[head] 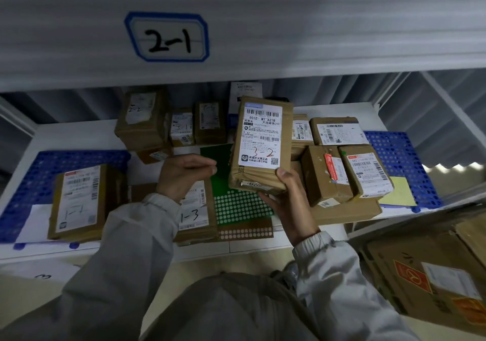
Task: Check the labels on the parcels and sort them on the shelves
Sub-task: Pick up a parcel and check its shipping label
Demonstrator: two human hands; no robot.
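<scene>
One parcel [260, 143] is gripped at its near end by the right hand [286, 203], label up, "3-2" handwritten on it. Nothing is held by the left hand [184, 174], fingers loosely curled. Many marked parcels lie beyond on the shelf [328, 231]; farther up, a "2-1" tag [167, 37]. Judged mid-sort: held parcel unplaced.

White shelf [79, 135] carries blue perforated mats [402, 156], green mat [236, 206], taped cardboard parcels [79, 201].
</scene>
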